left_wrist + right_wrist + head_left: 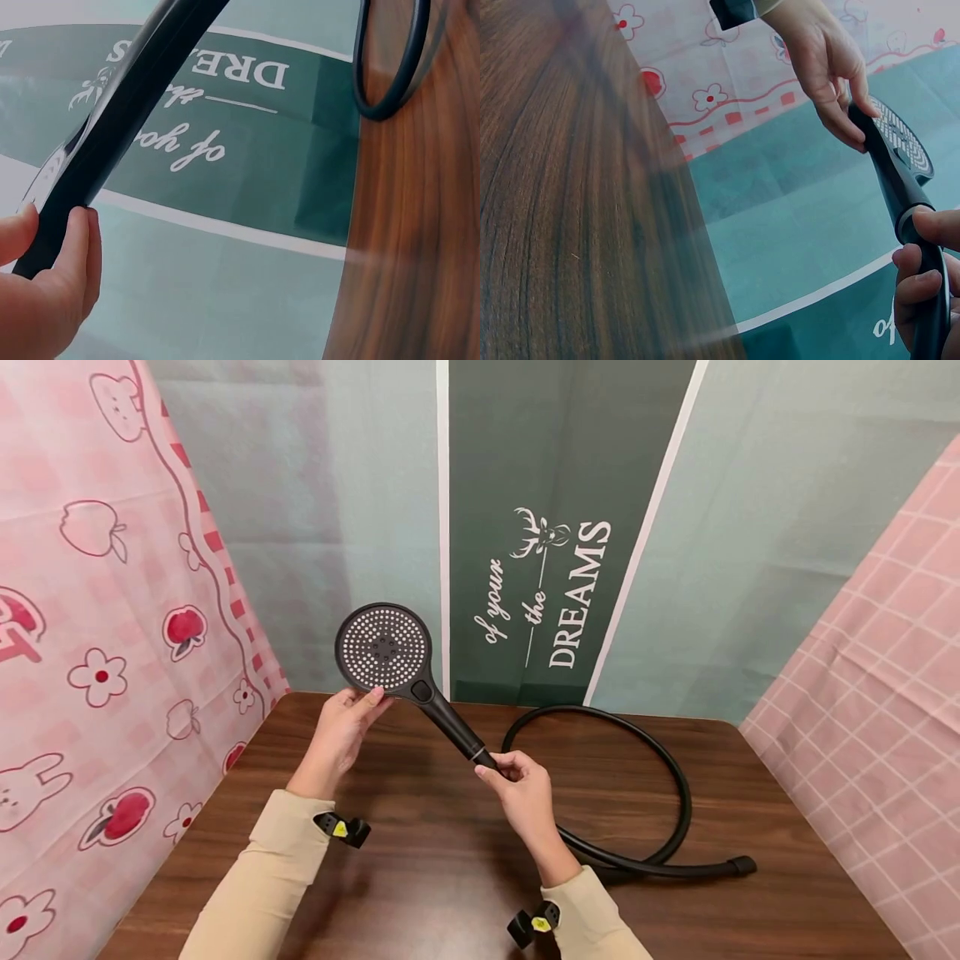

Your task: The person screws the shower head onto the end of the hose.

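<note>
A black shower head [384,647] with a round face of pale nozzles is held up above the table, its face toward the head camera. My left hand [345,731] pinches the lower rim of the head, thumb on the front and fingers behind. Lower down, my right hand [525,789] grips the hose end right below the handle [453,727]. The left wrist view shows the shower head edge-on between the thumb and fingers [79,247]. In the right wrist view the thumb and fingers wrap the black hose end [930,300] under the handle's collar.
From my right hand the black hose [678,777] loops over the wooden table [420,877], its free end connector [742,865] lying at the right. A green printed cloth [517,610] hangs behind, with pink cloths at both sides.
</note>
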`<state>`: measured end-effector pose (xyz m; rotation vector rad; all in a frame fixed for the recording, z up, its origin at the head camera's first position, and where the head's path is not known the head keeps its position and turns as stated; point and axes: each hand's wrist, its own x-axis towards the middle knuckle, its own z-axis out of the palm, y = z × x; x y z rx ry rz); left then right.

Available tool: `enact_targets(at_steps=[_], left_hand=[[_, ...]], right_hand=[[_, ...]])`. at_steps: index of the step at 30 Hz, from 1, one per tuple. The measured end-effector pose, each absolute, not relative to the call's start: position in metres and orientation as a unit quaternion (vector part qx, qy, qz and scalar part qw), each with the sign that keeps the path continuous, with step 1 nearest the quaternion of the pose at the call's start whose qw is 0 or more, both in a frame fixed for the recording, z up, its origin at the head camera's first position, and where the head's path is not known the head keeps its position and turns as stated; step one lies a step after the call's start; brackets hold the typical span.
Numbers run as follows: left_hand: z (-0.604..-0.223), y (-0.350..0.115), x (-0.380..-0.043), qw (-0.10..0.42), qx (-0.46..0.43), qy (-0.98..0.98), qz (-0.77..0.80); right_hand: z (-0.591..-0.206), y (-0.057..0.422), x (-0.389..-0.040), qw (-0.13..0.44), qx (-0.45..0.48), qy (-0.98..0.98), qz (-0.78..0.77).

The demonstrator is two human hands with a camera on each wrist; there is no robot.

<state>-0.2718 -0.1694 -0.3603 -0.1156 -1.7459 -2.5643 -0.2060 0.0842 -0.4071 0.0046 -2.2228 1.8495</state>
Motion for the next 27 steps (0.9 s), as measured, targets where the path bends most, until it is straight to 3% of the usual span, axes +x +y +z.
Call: enact_targets(at_steps=[15,27], left_hand=[[-0.345,-0.2,-0.289,-0.004,-0.085,-0.584,-0.807],[-0.31,-0.225,-0.315,0.049,-0.065,-0.598,-0.797]], right_hand=[[-0.406,0.089,-0.207,0.138,-0.004,-0.759,0.636],[-0.41,0.092,-0.21,0.132,-0.007,-0.757,0.639]])
